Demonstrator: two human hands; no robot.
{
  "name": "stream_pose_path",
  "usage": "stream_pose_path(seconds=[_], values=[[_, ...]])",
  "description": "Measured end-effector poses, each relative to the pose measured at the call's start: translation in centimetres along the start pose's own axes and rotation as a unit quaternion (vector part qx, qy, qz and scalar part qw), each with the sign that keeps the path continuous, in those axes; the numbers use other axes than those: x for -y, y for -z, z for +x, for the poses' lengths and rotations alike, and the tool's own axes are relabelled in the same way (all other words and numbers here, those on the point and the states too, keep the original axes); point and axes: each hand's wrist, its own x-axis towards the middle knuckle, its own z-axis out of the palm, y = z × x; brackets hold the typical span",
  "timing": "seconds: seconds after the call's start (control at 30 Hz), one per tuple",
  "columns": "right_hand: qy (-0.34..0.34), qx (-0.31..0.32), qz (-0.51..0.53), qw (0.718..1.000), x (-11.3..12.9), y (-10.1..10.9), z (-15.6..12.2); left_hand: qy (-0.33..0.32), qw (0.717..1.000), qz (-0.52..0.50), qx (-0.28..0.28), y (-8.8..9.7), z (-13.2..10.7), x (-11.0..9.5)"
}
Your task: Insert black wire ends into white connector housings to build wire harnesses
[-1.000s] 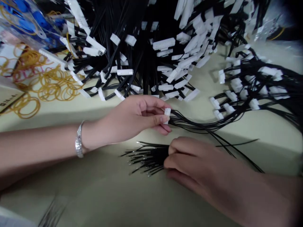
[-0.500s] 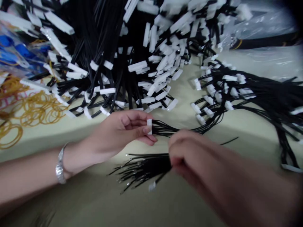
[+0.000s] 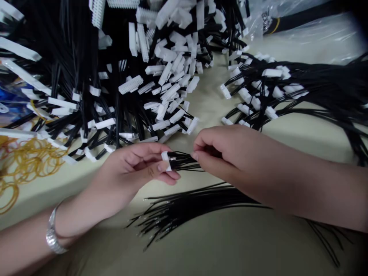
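Observation:
My left hand (image 3: 133,166) pinches a small white multi-pin connector (image 3: 165,161) between thumb and fingers, and a short bunch of black wires (image 3: 184,161) runs from it to the right. My right hand (image 3: 224,157) is close by, its thumb and forefinger pinched together just beyond those wires. Nothing shows between those fingertips, though a thin wire could be hidden there. Below the hands, a loose fan of black wires (image 3: 184,209) with small metal ends lies on the table. A silver bracelet (image 3: 53,235) circles my left wrist.
A dense heap of black wires with white connectors (image 3: 123,92) fills the upper left. Another bunch (image 3: 276,90) lies at the right. Yellow rubber bands (image 3: 31,161) lie at the left edge of the pale green table (image 3: 209,96). A clear plastic bag (image 3: 313,34) is at the top right.
My right hand has let go of the loose wire fan and risen to the connector's wires. Both hands are now closer together, and the view has swung so the heap sits further left.

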Motion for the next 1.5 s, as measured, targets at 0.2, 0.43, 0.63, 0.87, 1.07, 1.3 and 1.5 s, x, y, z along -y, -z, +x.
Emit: stream_pose_path(seconds=[0.2, 0.43, 0.63, 0.87, 1.07, 1.3, 1.5], values=[[0.003, 0.007, 0.009, 1.000, -0.01, -0.03, 0.20, 0.000, 1.000, 0.020, -0.003, -0.04, -0.14, -0.11], [0.009, 0.014, -0.007, 1.000, -0.21, -0.06, 0.07, -0.009, 1.000, 0.023, 0.002, 0.11, -0.08, 0.08], [0.005, -0.009, 0.014, 1.000, -0.02, -0.47, 0.20, -0.008, 0.999, 0.038, -0.001, 0.01, -0.05, -0.07], [0.019, -0.017, 0.021, 0.999, 0.14, -0.28, 0.13, -0.009, 0.999, 0.039, 0.000, -0.04, -0.12, -0.12], [0.011, -0.032, 0.009, 0.999, 0.00, -0.32, 0.11, -0.001, 1.000, 0.029, -0.004, 0.06, -0.16, -0.13], [0.014, -0.017, 0.036, 0.999, -0.32, -0.28, 0.15, -0.009, 0.999, 0.036, -0.002, -0.03, -0.09, -0.05], [-0.027, 0.040, 0.090, 0.995, -0.23, -0.32, 0.22, 0.003, 1.000, 0.006, 0.001, 0.11, -0.07, -0.01]])
